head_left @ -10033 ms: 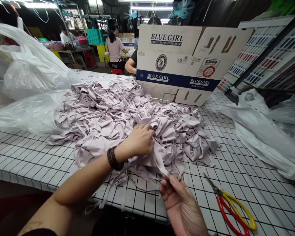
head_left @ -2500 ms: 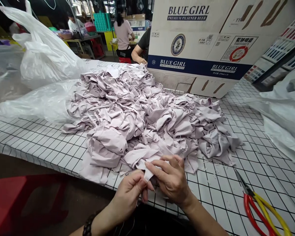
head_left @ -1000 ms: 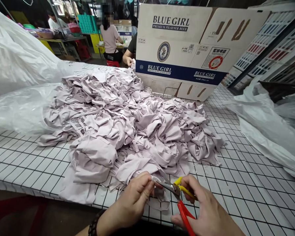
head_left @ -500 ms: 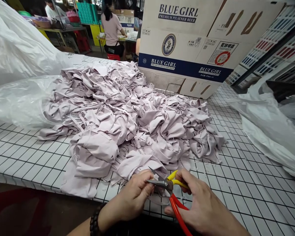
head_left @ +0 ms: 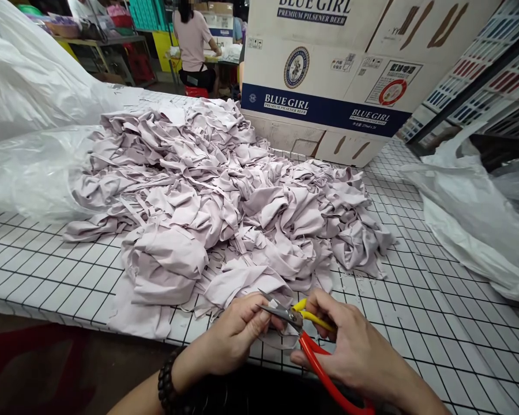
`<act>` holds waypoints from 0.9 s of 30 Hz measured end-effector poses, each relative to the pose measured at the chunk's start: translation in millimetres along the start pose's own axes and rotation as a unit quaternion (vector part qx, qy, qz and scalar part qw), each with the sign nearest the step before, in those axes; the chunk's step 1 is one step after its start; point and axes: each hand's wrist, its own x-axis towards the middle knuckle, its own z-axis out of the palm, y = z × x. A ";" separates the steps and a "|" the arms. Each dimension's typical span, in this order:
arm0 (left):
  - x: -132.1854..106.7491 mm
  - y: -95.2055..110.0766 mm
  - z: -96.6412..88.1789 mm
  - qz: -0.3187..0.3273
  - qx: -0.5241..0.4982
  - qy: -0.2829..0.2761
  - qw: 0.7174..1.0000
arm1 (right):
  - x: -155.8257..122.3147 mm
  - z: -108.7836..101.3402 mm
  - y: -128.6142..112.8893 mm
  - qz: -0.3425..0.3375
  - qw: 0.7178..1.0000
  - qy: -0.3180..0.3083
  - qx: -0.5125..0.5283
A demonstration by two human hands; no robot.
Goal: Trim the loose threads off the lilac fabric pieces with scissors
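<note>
My right hand (head_left: 357, 346) is wrapped round a pair of scissors (head_left: 294, 317) with one yellow and one red handle. Their blades are slightly apart and point left, with the tips by the fingers of my left hand (head_left: 236, 331). Those fingers pinch a small piece of pale pink fabric (head_left: 273, 302), part of which lies between the blades. Most of that piece is hidden by the fingers and scissors. Just beyond both hands, a large pile of crumpled pale pink fabric pieces (head_left: 225, 196) spreads over the table (head_left: 415, 323).
Behind the pile stands a big white and blue carton (head_left: 324, 75). Clear plastic (head_left: 30, 167) covers the left side, and a white plastic bag (head_left: 480, 213) lies at the right. A person in a pink top (head_left: 192, 43) sits at another table in the background.
The scissor blades have come closer together at the fabric piece, and the red handle has swung down to the right. My view has tipped slightly downward.
</note>
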 end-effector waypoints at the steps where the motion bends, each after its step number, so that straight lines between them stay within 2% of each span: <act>1: -0.3 -0.2 0.1 -0.003 -0.004 0.001 1.000 | 0.2 1.1 1.3 -0.005 1.000 0.004 0.002; 10: -2.7 -4.9 1.3 -0.034 -0.060 0.004 0.998 | 1.8 10.3 7.0 -0.038 0.998 0.054 -0.017; 15: -4.2 -6.0 1.8 -0.060 -0.112 0.001 0.992 | 1.8 10.9 6.4 -0.045 0.997 0.054 0.007; 22: -3.7 -4.5 1.3 -0.066 -0.132 0.000 0.989 | 5.7 14.2 11.2 -0.062 0.995 0.050 0.054; 25: -2.8 -2.7 -0.1 -0.069 -0.153 0.002 0.986 | 1.9 16.4 28.6 -0.026 0.991 0.078 0.107; 27: -2.7 -2.4 -1.3 -0.067 -0.167 0.006 0.984 | -5.3 15.1 50.2 0.031 0.982 0.144 0.115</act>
